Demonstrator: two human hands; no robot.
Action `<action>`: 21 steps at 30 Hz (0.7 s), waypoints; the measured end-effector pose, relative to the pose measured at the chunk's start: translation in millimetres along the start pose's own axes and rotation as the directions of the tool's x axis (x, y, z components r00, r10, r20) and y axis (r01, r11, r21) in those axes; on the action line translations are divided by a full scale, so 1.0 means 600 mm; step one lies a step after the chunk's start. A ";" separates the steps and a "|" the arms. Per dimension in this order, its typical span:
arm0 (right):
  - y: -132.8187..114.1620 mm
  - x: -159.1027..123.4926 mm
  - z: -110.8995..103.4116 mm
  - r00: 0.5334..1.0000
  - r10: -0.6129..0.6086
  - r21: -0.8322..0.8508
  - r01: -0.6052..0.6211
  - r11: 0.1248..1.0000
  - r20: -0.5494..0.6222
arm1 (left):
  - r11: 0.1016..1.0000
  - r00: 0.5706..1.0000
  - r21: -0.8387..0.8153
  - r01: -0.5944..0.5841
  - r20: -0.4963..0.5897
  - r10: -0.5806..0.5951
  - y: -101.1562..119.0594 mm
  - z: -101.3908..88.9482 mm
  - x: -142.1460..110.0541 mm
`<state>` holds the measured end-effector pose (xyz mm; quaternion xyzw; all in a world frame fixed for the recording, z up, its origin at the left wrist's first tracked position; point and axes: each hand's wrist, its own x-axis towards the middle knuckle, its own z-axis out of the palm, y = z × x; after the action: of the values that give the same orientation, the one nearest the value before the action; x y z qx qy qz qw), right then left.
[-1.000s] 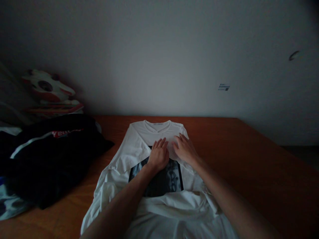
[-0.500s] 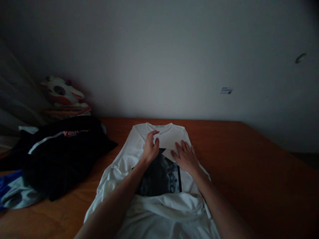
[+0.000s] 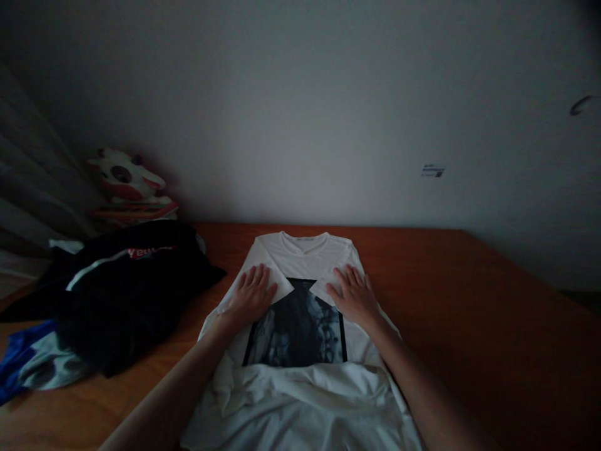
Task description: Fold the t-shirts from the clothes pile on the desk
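A white T-shirt [image 3: 305, 254] with a dark printed picture [image 3: 300, 329] lies spread on the wooden surface, its collar toward the wall. Both short sleeves are folded inward over the upper corners of the print. My left hand [image 3: 253, 293] lies flat on the left sleeve, fingers stretched out. On the right sleeve rests my right hand [image 3: 354, 294], also flat with its fingers apart. Below the print the white cloth [image 3: 310, 401] is bunched in loose folds toward me.
To the left lies a heap of black clothing [image 3: 136, 294], with a blue and grey cloth [image 3: 47, 360] beside it. A plush cow [image 3: 126, 178] sits on stacked books [image 3: 136, 212] near the wall [image 3: 300, 113]. Bare wooden surface [image 3: 469, 313] stretches to the right.
My left hand has moved left and down from near the collar, and the left sleeve now lies folded inward under it. My right hand has stayed on the right sleeve.
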<state>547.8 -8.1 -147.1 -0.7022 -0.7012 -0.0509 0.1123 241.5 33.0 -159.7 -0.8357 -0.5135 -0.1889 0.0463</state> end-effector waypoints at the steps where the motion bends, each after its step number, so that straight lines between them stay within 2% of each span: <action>1: 0.002 0.005 0.000 1.000 0.002 -0.001 -0.002 1.000 0.010 | 1.000 1.000 -0.005 0.009 -0.008 -0.009 0.002 0.002 0.007; 8: 0.019 0.031 0.003 0.999 0.000 0.034 -0.002 0.999 0.034 | 0.998 0.999 -0.059 -0.037 -0.005 0.037 -0.005 -0.004 0.032; 10: 0.014 0.032 -0.003 1.000 0.009 0.045 -0.009 0.999 -0.007 | 0.993 0.998 -0.097 -0.061 0.015 0.062 -0.003 -0.008 0.036; 13: 0.002 0.027 -0.026 0.994 0.023 0.045 -0.018 0.999 -0.102 | 0.986 0.999 -0.167 0.008 0.048 0.000 0.007 -0.023 0.046; 16: 0.009 0.005 -0.058 0.984 -0.043 0.108 0.063 0.992 -0.175 | 0.960 0.995 -0.277 0.046 0.097 -0.020 0.012 -0.065 0.036; 19: 0.053 -0.051 -0.088 0.972 -0.100 0.376 0.175 0.910 -0.211 | 0.910 0.974 -0.405 -0.085 0.157 0.161 0.001 -0.136 -0.022; 21: 0.092 -0.105 -0.105 0.981 -0.136 0.572 0.190 0.798 -0.137 | 0.884 0.932 -0.434 -0.171 0.220 0.288 -0.010 -0.183 -0.078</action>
<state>607.7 -83.3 -105.3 -0.5683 -0.7351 0.1253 0.3479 187.9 -33.3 -76.1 -0.9002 -0.3605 -0.1657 -0.1794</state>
